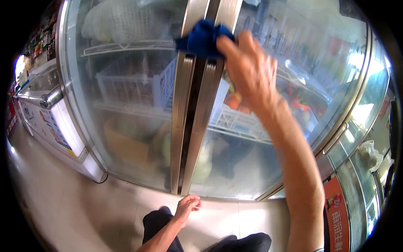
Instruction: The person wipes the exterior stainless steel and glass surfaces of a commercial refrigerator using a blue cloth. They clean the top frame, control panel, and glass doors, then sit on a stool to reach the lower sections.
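My right hand (248,66) grips a dark blue cloth (204,39), blurred as if moving. The cloth lies across the two metal door frames (201,104) where a pair of glass fridge doors meet, just above their handle grooves. Low in front of my knees hangs my left hand (189,206), its fingers loosely curled with nothing seen in them. Behind the left glass door (126,94) are wire shelves, a white plastic basket (165,82) and a cardboard box (126,138). Through the right door (242,157) shows a white crate (242,121) with orange-red produce.
A white chest freezer (59,126) stands on the left, beside shelves of packaged goods (44,41). To the right are a door handle (337,138), a glass display case (355,182) and a red sign with writing (338,214). Pale floor tiles (126,208) lie below.
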### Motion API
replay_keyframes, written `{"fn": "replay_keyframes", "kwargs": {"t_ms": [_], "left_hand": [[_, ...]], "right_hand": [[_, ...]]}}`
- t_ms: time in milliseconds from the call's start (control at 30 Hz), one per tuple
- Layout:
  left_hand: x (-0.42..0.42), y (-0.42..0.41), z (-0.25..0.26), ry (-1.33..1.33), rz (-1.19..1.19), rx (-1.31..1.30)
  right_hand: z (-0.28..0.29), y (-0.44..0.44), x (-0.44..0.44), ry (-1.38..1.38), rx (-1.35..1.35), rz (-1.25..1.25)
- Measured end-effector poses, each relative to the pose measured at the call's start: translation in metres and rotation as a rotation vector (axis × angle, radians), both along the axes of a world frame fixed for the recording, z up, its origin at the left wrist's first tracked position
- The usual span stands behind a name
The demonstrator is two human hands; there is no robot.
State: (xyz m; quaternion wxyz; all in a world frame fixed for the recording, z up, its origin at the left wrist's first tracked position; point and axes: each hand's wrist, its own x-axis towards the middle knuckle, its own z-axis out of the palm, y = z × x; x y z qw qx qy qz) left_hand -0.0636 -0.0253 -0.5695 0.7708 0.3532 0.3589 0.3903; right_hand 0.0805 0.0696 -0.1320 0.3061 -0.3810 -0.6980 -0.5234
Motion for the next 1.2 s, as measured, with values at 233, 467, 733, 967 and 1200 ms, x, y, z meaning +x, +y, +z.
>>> {"fn": "replay_keyframes", "kwargs": {"t_ms": [233, 467, 733, 967, 1200], "left_hand": [[0.006, -0.005, 0.001, 0.024, -0.015, 0.02], [0.003, -0.003, 0.002, 0.026, -0.011, 0.039], [0.013, -0.004, 0.011, 0.063, -0.044, 0.032], [0.016, -0.003, 0.015, 0.072, -0.054, 0.024], [0.015, 0.0, 0.008, 0.06, -0.028, 0.009]], "right_hand": [[-0.032, -0.012, 0.002, 0.497, -0.274, 0.102], [-0.095, 0.001, -0.008, 0.635, -0.194, 0.185], [-0.173, -0.008, 0.006, 0.346, -0.222, 0.034], [-0.234, -0.015, 0.01, 0.286, -0.375, -0.021], [-0.263, -0.017, 0.002, 0.281, -0.466, 0.03]]}}
